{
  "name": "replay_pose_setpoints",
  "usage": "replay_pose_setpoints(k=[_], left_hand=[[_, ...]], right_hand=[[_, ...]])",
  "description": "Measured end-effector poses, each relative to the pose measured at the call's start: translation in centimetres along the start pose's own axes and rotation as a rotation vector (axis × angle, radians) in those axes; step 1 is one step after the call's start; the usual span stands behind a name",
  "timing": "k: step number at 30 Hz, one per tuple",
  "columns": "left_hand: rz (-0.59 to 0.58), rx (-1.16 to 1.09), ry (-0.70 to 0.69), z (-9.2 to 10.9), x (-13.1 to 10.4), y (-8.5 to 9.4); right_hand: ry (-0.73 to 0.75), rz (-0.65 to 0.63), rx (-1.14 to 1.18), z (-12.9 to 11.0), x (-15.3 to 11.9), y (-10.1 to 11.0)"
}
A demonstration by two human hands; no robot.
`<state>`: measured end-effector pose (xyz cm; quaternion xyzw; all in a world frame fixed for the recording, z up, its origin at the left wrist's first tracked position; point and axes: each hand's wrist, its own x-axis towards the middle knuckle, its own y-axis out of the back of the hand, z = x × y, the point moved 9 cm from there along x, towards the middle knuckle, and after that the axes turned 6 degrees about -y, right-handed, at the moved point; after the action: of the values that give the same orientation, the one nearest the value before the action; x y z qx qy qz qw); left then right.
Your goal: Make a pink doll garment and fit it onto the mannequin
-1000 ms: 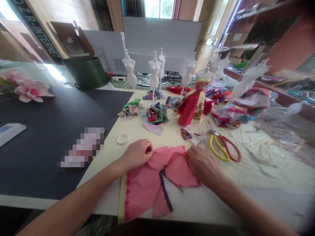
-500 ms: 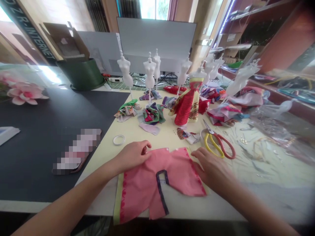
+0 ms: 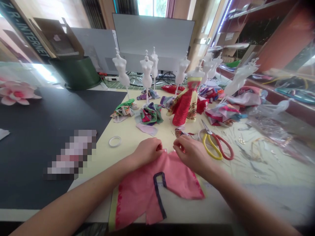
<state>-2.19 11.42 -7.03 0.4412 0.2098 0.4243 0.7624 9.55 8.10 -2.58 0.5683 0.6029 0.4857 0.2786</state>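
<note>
A small pink doll-sized garment [image 3: 137, 190] lies flat on the pale table. Red scalloped trim and a yellow-green band run down its left side, and dark trim borders the slit in its middle. My left hand [image 3: 149, 150] is closed, with its fingertips pinching the top edge just left of centre. Opposite it, my right hand [image 3: 190, 150] has thumb and forefinger drawn together at the same edge, a short gap away. The cloth right at the fingertips is partly covered. Scissors [image 3: 218, 144] with one yellow and one red handle rest beyond my right hand.
Behind stand several white mini mannequins [image 3: 147, 73], one wearing a red and yellow dress [image 3: 183, 106]. Fabric scraps [image 3: 151, 113] lie around their bases. A white ring [image 3: 115, 141] is at left, near a pixelated object [image 3: 71, 157] on the black mat [image 3: 73, 111]. Clear plastic [image 3: 270, 121] lies right.
Both hands have moved inward along the garment's top edge, so they are now close together near its centre. The right hand has left the garment's right side. The view has shifted slightly.
</note>
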Motion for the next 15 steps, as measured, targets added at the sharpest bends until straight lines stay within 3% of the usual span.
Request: replay_pose_setpoints(k=[6, 11, 15], left_hand=[[0.036, -0.149, 0.015, -0.1, -0.7, 0.1], [0.059, -0.577, 0.101, -0.4, -1.1, 0.0], [0.091, -0.751, 0.132, -0.5, -1.2, 0.1]], right_hand=[[0.043, 0.044, 0.13, 0.0, -0.8, -1.9], [0.076, 0.107, 0.241, -0.2, -1.5, -1.6], [0.127, 0.163, 0.273, -1.0, -1.7, -1.2]])
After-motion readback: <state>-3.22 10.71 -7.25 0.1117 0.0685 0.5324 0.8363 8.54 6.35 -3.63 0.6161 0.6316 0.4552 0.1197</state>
